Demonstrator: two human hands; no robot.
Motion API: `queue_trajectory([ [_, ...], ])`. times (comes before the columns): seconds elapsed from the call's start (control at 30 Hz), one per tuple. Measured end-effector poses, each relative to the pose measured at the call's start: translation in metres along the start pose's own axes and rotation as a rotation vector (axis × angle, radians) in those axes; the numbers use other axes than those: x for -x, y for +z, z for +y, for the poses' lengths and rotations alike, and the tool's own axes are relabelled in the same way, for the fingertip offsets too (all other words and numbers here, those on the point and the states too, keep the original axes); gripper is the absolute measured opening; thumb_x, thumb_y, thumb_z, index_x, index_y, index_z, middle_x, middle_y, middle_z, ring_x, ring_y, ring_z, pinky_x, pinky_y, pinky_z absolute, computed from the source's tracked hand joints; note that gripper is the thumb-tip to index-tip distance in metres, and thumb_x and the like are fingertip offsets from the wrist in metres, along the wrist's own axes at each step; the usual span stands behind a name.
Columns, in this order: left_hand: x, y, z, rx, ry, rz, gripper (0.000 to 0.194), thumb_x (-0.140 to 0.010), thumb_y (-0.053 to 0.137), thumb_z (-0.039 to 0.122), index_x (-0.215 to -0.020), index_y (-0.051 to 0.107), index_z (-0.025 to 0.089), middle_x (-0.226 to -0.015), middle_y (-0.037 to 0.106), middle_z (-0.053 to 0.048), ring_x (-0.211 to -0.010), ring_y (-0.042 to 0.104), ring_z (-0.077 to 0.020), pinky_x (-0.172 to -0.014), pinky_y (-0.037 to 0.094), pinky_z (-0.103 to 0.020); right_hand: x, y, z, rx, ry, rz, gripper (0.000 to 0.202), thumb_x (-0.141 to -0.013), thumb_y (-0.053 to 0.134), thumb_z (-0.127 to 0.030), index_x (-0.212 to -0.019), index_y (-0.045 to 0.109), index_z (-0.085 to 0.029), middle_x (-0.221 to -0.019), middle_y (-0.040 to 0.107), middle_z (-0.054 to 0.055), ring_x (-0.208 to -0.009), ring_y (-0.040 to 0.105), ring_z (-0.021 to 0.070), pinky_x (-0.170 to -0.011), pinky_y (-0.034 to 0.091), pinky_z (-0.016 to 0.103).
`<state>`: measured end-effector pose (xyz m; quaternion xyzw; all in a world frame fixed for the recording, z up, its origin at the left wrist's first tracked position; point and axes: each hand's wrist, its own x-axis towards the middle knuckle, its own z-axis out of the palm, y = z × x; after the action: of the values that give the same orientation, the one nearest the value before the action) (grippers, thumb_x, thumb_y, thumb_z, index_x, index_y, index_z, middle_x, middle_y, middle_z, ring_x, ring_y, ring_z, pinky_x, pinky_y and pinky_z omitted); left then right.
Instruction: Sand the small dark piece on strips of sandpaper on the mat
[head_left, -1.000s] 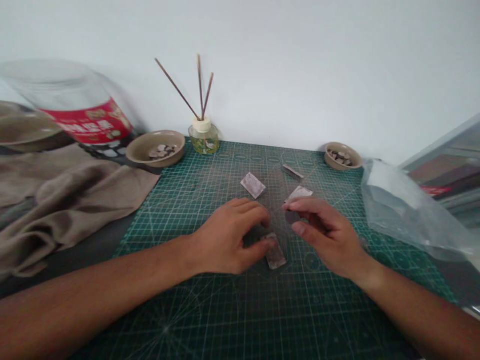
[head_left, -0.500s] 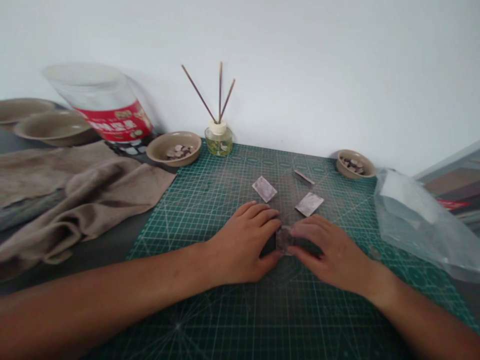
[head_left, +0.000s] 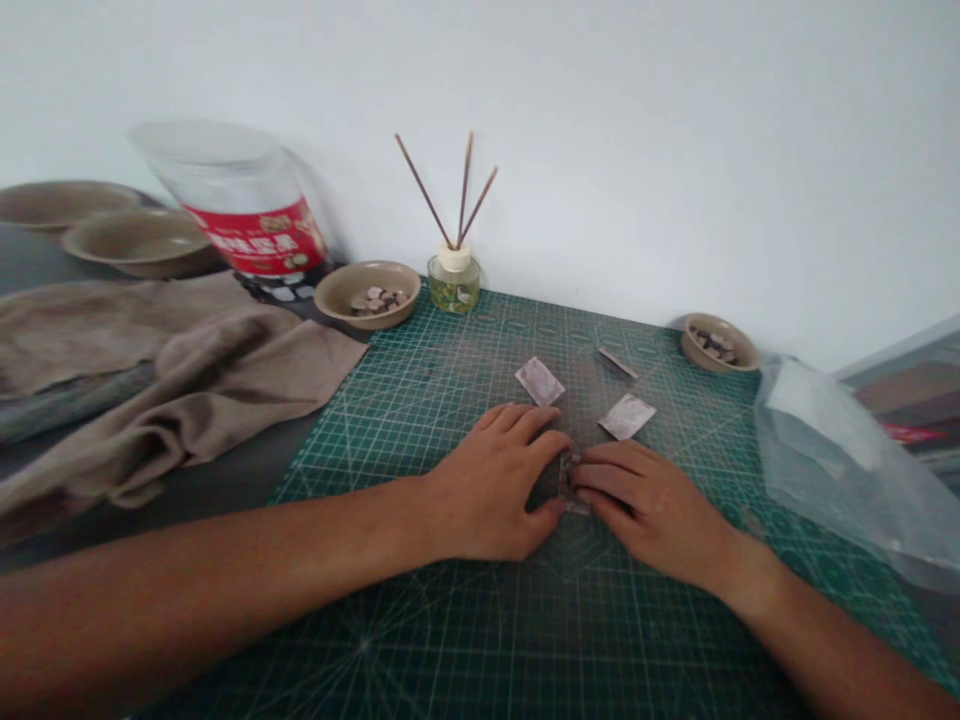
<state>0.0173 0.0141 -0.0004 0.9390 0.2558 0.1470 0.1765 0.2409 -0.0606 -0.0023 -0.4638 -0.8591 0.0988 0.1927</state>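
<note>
A small greyish square piece [head_left: 576,507] lies on the green cutting mat between my hands, largely covered by fingers. My left hand [head_left: 499,490] steadies its left side, with thumb and index finger curved around an edge. My right hand [head_left: 652,505] has its fingertips together on the piece from the right; what exactly they pinch there is hidden. Just beyond my hands lie two flat greyish rectangular pieces, one left [head_left: 539,381] and one right [head_left: 627,416]. A thin similar piece [head_left: 617,363] stands on edge behind them.
A bowl of small chips [head_left: 367,318] and a reed diffuser [head_left: 454,283] stand at the back left. Another chip bowl [head_left: 720,360] and a clear plastic bag [head_left: 832,470] sit right. Leftward are a brown cloth [head_left: 247,350], a red-labelled jar [head_left: 262,240] and empty bowls [head_left: 142,255].
My right fingers have closed together and moved left over the small piece, covering more of it. My left hand keeps its place at the edge. The view has shifted slightly.
</note>
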Motion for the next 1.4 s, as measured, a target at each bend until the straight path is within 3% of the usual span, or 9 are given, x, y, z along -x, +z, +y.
queue_trajectory([
  [0.23,0.0,-0.002,0.001,-0.026,0.033,-0.028,0.035,-0.084,0.065,0.039,-0.113,0.062,0.02,-0.148,0.049,-0.011,-0.137,0.044,-0.0334,-0.115,0.034,-0.052,0.0,-0.001,0.002,0.004,0.003,-0.015,0.017,-0.098,0.055,-0.015,-0.111,0.064,-0.022,-0.113,0.069,0.007,-0.102,0.064,0.0242,-0.089,0.054,0.045],
  [0.6,0.0,0.001,0.002,0.022,-0.031,0.02,0.04,-0.08,0.067,0.038,-0.115,0.06,0.02,-0.144,0.054,-0.01,-0.137,0.044,-0.0299,-0.117,0.031,-0.049,-0.005,0.0,0.003,0.053,-0.017,-0.036,0.017,-0.099,0.051,-0.016,-0.109,0.065,-0.021,-0.112,0.071,0.007,-0.1,0.065,0.0248,-0.089,0.054,0.046],
  [0.83,0.001,0.001,0.003,0.006,-0.046,0.019,0.037,-0.08,0.067,0.041,-0.111,0.061,0.021,-0.145,0.053,-0.009,-0.137,0.042,-0.0302,-0.117,0.031,-0.049,-0.006,-0.004,0.0,-0.015,-0.086,-0.109,0.017,-0.098,0.052,-0.014,-0.108,0.065,-0.021,-0.114,0.072,0.006,-0.103,0.066,0.0211,-0.091,0.052,0.04],
  [1.0,0.0,0.002,0.003,-0.011,-0.052,0.011,0.036,-0.08,0.066,0.04,-0.109,0.061,0.02,-0.146,0.051,-0.01,-0.139,0.041,-0.0319,-0.117,0.032,-0.05,-0.01,-0.009,0.001,0.074,-0.004,-0.088,0.016,-0.098,0.053,-0.015,-0.104,0.066,-0.02,-0.111,0.072,0.007,-0.1,0.065,0.0244,-0.088,0.051,0.043],
  [1.13,0.001,0.003,0.003,-0.014,-0.046,0.002,0.037,-0.081,0.065,0.04,-0.111,0.06,0.019,-0.147,0.05,-0.011,-0.141,0.039,-0.0318,-0.119,0.029,-0.05,-0.009,-0.01,0.001,-0.035,-0.082,-0.165,0.016,-0.098,0.054,-0.014,-0.101,0.067,-0.022,-0.11,0.072,0.004,-0.099,0.066,0.0198,-0.086,0.051,0.037],
  [1.3,0.002,0.004,0.002,-0.027,-0.049,-0.006,0.039,-0.083,0.064,0.042,-0.112,0.059,0.017,-0.149,0.048,-0.012,-0.142,0.037,-0.0325,-0.121,0.027,-0.05,-0.013,-0.008,0.003,0.038,-0.001,-0.088,0.015,-0.098,0.053,-0.016,-0.103,0.066,-0.02,-0.112,0.071,0.007,-0.102,0.065,0.0232,-0.091,0.05,0.042],
  [1.4,0.002,0.004,0.002,-0.026,-0.038,-0.006,0.04,-0.082,0.064,0.042,-0.114,0.059,0.018,-0.148,0.048,-0.012,-0.142,0.037,-0.0322,-0.121,0.028,-0.049,-0.012,-0.011,0.002,-0.024,-0.034,-0.16,0.014,-0.098,0.054,-0.015,-0.098,0.067,-0.021,-0.108,0.072,0.005,-0.099,0.066,0.02,-0.089,0.051,0.037],
])
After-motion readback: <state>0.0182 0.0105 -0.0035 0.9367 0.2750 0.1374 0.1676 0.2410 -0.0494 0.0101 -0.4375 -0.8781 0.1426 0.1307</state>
